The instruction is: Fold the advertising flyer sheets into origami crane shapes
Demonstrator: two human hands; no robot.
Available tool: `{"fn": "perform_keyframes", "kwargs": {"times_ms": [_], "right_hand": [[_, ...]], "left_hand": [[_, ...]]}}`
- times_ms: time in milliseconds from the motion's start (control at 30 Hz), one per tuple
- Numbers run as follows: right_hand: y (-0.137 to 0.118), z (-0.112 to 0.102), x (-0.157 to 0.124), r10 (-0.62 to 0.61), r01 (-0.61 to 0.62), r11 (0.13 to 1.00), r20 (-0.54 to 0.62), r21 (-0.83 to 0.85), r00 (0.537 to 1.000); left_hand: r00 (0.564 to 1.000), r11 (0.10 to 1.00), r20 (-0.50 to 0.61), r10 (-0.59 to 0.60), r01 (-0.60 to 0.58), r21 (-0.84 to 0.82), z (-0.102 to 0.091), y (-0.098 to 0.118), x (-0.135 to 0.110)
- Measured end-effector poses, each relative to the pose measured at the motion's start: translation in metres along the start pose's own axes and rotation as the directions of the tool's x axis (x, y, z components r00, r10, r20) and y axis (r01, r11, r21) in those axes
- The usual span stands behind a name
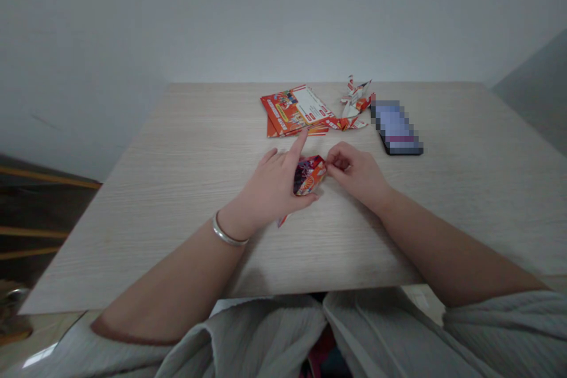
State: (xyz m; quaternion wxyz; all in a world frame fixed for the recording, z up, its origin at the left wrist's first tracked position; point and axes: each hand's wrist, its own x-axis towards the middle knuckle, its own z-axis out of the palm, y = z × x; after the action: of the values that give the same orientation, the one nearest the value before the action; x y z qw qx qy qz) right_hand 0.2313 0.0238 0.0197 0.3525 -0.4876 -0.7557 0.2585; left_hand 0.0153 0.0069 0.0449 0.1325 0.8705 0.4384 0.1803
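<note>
A piece of folded printed paper [310,175], red, orange and dark purple, lies on the table between my hands. My left hand [277,183] rests over its left part with the fingers spread, the index finger stretched forward and the thumb along the near edge. Part of the paper is hidden beneath this palm, and a small tip of it [282,221] shows below the hand. At the paper's right corner, my right hand [349,166] is closed in a pinch, thumb against the fingertips. The other fingers are curled in.
Beyond my hands lies a small stack of orange and white printed leaflets [295,109]. Beside it stands a folded paper piece with pointed parts [354,103]. A phone [398,130] lies to the right. The pale wooden table [177,189] meets a wall at the back.
</note>
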Motion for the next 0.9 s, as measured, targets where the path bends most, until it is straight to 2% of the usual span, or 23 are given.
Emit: {"fn": "perform_keyframes", "kwargs": {"times_ms": [100, 233, 367, 500, 633, 833, 900], "right_hand": [[0.0, -0.001, 0.0, -0.007, 0.007, 1.0, -0.003, 0.016, 1.0], [-0.002, -0.002, 0.001, 0.001, -0.001, 0.998, -0.006, 0.069, 1.0], [-0.008, -0.001, 0.001, 0.017, -0.016, 0.999, -0.039, 0.035, 0.999], [-0.01, 0.001, -0.001, 0.019, -0.017, 1.0, -0.089, 0.024, 0.996], [-0.004, 0.002, 0.0, 0.021, -0.014, 0.998, -0.091, 0.068, 0.996], [0.006, -0.005, 0.004, -0.157, 0.157, 0.988, 0.017, -0.003, 0.988], [0.009, -0.006, 0.004, -0.173, 0.174, 0.984, 0.028, -0.026, 0.985]], "left_hand": [[0.999, 0.999, 0.024, 0.026, -0.027, 0.045, -0.007, -0.002, 0.001], [0.998, 0.981, 0.052, 0.031, -0.04, 0.189, -0.016, -0.002, 0.0], [0.998, 0.952, 0.042, 0.049, -0.059, 0.3, -0.022, 0.002, 0.0], [0.998, 0.961, 0.038, 0.04, -0.049, 0.271, -0.019, 0.003, -0.003], [0.994, 0.969, 0.11, 0.025, -0.051, 0.242, -0.007, -0.003, -0.008], [0.995, 0.976, 0.101, -0.012, -0.01, 0.219, -0.002, -0.006, -0.008], [0.997, 0.978, 0.077, -0.025, 0.009, 0.207, -0.003, -0.007, -0.007]]}}
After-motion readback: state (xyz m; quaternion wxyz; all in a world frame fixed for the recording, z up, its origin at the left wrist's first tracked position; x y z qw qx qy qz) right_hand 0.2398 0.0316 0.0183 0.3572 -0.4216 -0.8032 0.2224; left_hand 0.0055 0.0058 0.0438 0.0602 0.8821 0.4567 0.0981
